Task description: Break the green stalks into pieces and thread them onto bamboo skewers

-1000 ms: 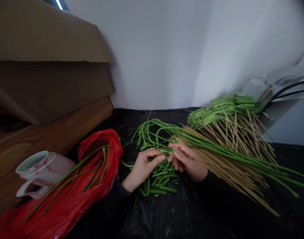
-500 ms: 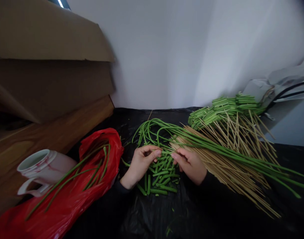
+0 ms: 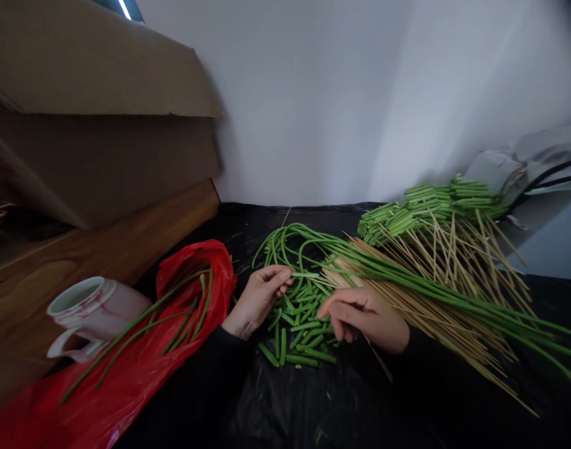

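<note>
A short cut piece of garlic scape (image 3: 307, 275) is pinched between the thumb and fingers of my left hand (image 3: 260, 296), pointing right. My right hand (image 3: 367, 317) is bent with its fingers curled, low over the right side of a pile of cut green pieces (image 3: 308, 340). A thin bamboo skewer (image 3: 379, 362) sticks out below my right hand and appears held in it; the grip itself is hidden. Long uncut garlic scapes (image 3: 407, 274) lie just behind both hands, across a spread of bamboo skewers (image 3: 435, 324).
Rows of skewered green pieces (image 3: 430, 206) are stacked by the wall at the back right. On the left are a red plastic bag (image 3: 173, 368) with long stems, a white mug (image 3: 112, 312) and a cardboard box (image 3: 103, 143). Black plastic sheeting (image 3: 285, 411) covers the surface.
My hands have parted: the right moved down and right to the pile, the left stays raised with a cut piece now plainly seen. A skewer now shows below my right hand.
</note>
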`<state>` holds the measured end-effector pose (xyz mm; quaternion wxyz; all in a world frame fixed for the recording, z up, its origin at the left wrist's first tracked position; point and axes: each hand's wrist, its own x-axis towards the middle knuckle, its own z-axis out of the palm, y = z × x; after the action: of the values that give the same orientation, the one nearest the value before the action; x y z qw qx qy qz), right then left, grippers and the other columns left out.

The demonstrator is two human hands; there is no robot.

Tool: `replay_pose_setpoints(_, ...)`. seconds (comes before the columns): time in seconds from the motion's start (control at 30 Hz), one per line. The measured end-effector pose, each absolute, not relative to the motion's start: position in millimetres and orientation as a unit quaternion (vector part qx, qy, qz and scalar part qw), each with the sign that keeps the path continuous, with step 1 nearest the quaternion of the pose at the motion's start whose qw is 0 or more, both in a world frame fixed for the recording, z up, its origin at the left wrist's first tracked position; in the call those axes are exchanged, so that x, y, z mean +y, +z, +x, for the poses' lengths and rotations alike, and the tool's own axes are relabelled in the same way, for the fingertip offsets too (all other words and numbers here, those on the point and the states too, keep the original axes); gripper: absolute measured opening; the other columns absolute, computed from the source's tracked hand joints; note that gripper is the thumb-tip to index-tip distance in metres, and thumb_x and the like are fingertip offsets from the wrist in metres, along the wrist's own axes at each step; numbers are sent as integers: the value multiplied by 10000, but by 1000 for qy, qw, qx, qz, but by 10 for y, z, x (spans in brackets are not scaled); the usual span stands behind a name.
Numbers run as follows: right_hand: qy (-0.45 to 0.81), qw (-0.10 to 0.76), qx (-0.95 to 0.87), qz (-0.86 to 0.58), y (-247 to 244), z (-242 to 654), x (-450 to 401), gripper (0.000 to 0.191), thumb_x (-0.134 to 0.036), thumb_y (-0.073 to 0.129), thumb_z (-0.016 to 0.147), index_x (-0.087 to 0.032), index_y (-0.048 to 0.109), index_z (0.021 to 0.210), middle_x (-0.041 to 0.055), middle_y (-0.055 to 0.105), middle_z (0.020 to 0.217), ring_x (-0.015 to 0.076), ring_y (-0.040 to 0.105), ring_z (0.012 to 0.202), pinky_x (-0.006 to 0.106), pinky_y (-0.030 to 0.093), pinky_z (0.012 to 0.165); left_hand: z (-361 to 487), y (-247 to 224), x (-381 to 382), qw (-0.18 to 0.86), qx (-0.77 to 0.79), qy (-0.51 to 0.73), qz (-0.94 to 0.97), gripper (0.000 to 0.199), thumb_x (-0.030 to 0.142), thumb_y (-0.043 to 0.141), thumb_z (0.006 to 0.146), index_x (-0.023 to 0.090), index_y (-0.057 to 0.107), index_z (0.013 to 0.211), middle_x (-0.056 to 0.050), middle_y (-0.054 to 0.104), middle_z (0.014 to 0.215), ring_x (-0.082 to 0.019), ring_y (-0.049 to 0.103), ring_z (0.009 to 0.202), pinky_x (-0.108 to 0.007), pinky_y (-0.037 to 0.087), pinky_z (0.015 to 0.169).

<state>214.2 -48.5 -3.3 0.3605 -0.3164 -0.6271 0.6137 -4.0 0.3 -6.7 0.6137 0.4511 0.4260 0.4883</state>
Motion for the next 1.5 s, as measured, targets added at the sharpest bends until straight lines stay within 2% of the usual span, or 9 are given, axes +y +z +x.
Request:
replay_pose_setpoints(0.23, 576, 235, -705, -340, -175, 2075, -485, 237, -362, 730, 772, -147, 782, 856, -20, 582, 539, 80, 473, 446, 203, 335, 443, -29, 64, -85, 513, 402, 381, 656, 305, 404, 794, 710, 157, 795, 889, -59, 713, 826, -137, 583, 713, -224, 433, 638)
replay_pose_setpoints(0.4, 582, 198, -712, -339, -181, 2071, -516, 242, -384, 732, 758, -171, 792, 855, -29, 550, 507, 85, 434, 432, 210, 300, 430, -242, 52, 67, 450, 486, 339, 668, 466, 549, 584, 849, 130, 771, 937, -13, 626, 670, -78, 392, 489, -213, 275, 471)
replay_pose_setpoints(0.67, 591, 188, -705, -344, -159, 2050, -555, 350, -422, 799, 686, -171, 778, 930, -65, 498, 491, 61, 360, 426, 204, 240, 423, -562, -2, 196, 329, 530, 148, 767, 322, 470, 813, 587, 175, 722, 680, 3, 654, 627, -143, 541, 594, -221, 334, 526)
replay_pose_setpoints(0.8, 600, 193, -694, -347, -162, 2058, -526, 340, -418, 749, 742, -149, 753, 950, -43, 556, 524, 76, 433, 443, 210, 310, 465, -586, 118, 153, 330, 508, 74, 792, 169, 321, 801, 614, 185, 707, 647, 22, 647, 600, -137, 538, 574, -219, 327, 525)
replay_pose_setpoints(0.9, 606, 213, -690, -335, -178, 2066, -511, 314, -416, 723, 766, -147, 741, 927, -29, 588, 542, 85, 473, 472, 217, 354, 507, -572, 182, 165, 277, 510, 129, 804, 106, 288, 741, 714, 184, 727, 699, -3, 685, 677, -159, 584, 635, -236, 383, 594)
replay_pose_setpoints(1.1, 609, 277, -635, -386, -208, 2063, -460, 388, -475, 673, 797, -139, 710, 985, -20, 611, 588, 70, 456, 421, 204, 327, 424, -275, 168, 19, 110, 464, 447, 757, 167, 344, 657, 862, 211, 753, 897, -72, 711, 887, -214, 627, 866, -314, 453, 838)
replay_pose_setpoints(1.17, 613, 320, -601, -401, -231, 2064, -427, 442, -518, 664, 791, -142, 677, 1023, -24, 615, 609, 63, 441, 399, 198, 311, 391, -135, 106, -89, 149, 420, 448, 775, 165, 347, 679, 852, 226, 768, 921, -80, 721, 886, -221, 636, 862, -331, 465, 847)
replay_pose_setpoints(1.3, 622, 394, -557, -385, -293, 2075, -366, 438, -579, 642, 798, -148, 639, 878, -38, 570, 566, 49, 389, 365, 194, 274, 360, 50, -15, -226, 277, 353, 366, 815, 207, 383, 692, 843, 225, 785, 939, -81, 740, 886, -209, 657, 823, -316, 479, 798)
replay_pose_setpoints(1.5, 637, 506, -445, -374, -268, 2128, -304, 353, -501, 739, 733, -180, 639, 842, -32, 560, 589, 71, 434, 423, 207, 308, 388, 23, -52, -142, 596, 361, 319, 643, 563, 622, 511, 883, 116, 755, 929, -97, 738, 753, -152, 631, 539, -276, 493, 598)
